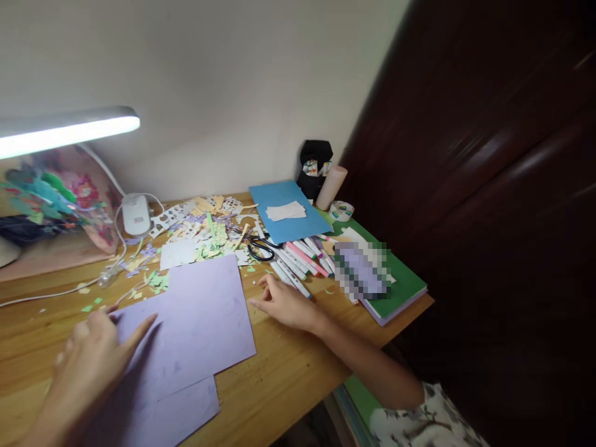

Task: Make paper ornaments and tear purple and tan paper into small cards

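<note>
Should the left hand (88, 354), thumb spread and hold unclear, push alone while the right hand (289, 304) is half-curled and empty, the upper purple sheet (205, 310) could skew over the lower purple sheet (186, 413). That upper sheet lies between both hands on the desk (279, 360), its far edge near the paper scraps (215, 234)

We saw a white short sleeve (431, 419) on the person's right arm, scattered with a dark greyish print of small leafy sprigs. Its fabric looked soft and a little creased, and it ended around the elbow. We saw a slim, bare right forearm (363, 357), and both the left hand (88, 354) and the right hand (286, 304) were bare, with slender fingers.
</note>
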A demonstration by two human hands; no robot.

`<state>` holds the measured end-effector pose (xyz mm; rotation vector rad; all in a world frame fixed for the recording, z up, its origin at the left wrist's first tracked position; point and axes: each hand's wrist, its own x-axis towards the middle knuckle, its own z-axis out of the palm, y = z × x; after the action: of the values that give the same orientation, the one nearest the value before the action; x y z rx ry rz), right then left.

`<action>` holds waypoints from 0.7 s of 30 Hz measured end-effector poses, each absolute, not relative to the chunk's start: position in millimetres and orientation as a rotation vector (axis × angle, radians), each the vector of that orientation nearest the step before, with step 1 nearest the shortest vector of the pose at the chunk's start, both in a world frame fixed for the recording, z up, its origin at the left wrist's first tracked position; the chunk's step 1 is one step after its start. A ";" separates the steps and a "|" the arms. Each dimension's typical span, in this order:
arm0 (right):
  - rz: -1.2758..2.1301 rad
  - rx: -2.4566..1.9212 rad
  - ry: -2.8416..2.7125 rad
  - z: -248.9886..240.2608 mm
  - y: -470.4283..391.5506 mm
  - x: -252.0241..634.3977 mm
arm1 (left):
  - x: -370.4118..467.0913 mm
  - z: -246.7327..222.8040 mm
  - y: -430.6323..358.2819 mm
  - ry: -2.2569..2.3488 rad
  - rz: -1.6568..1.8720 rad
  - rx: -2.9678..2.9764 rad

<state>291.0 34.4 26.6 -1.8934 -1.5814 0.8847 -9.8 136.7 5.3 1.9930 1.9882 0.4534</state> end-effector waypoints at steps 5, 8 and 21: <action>0.810 -1.886 -1.502 11.6 63.6 273.8 | -10.1 -7.9 134.6 1.895 0.349 2.165; 0.869 -1.787 -1.357 -3.8 70.4 277.1 | -11.8 -13.4 132.7 1.938 0.352 2.185; 1.540 -1.337 -0.976 3.7 62.1 274.4 | -8.9 -3.7 123.5 1.891 0.780 1.775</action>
<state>274.4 62.1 3.7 -1.3369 -0.9765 1.5405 -8.9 123.5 -3.7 1.7750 1.8911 0.7796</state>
